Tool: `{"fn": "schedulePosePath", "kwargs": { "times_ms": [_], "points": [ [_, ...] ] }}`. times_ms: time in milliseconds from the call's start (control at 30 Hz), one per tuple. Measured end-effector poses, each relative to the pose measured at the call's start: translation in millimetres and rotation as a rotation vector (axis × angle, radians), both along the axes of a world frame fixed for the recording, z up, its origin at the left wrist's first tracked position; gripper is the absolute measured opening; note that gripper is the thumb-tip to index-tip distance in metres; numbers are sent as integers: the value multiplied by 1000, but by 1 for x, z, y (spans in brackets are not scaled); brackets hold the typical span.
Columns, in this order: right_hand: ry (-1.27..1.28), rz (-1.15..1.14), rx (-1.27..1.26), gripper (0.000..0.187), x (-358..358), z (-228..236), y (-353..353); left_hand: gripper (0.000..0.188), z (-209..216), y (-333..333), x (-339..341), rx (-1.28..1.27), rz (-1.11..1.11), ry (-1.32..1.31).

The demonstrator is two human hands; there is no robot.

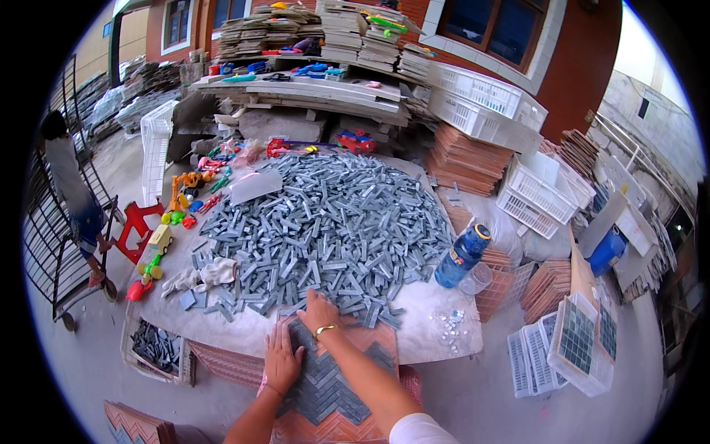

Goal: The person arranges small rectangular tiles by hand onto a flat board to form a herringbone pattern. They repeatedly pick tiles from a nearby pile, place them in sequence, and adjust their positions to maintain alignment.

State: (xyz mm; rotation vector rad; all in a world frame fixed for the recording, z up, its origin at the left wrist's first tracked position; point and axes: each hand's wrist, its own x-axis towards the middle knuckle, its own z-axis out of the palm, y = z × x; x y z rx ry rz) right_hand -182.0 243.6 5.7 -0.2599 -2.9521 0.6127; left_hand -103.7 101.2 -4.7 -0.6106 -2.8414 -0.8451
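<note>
In front of me lies an orange-brown tray with a zigzag pattern [364, 337], partly filled with grey strip tiles [325, 392] in a herringbone layout. My left hand [282, 359] rests flat on its left side, fingers stretched out. At the tray's far edge is my right hand [319, 314], a gold-coloured bracelet on its wrist. Its fingers are curled together beside the big heap of loose grey strip tiles [325, 222]; what they hold, if anything, is too small to make out.
White work gloves [200, 276] lie left of the heap, near several toys [159, 240]. To the right stand a blue bottle [462, 257] and a clear cup [475, 279]. A box of dark pieces [157, 348] sits lower left. A person [74, 192] stands by a metal cart.
</note>
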Motion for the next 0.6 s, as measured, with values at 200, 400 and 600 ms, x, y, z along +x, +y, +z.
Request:
{"fn": "schedulePosePath", "kwargs": {
  "times_ms": [200,400,600],
  "points": [
    [96,-53,-466,35,26,-25,28,59,-5,-5,0,35,17,31],
    [55,156,-479,22,64,-28,30,58,-8,-3,0,49,32,45],
    [30,136,-540,23,84,-20,41,58,-11,-7,1,57,25,43]
  ]
}}
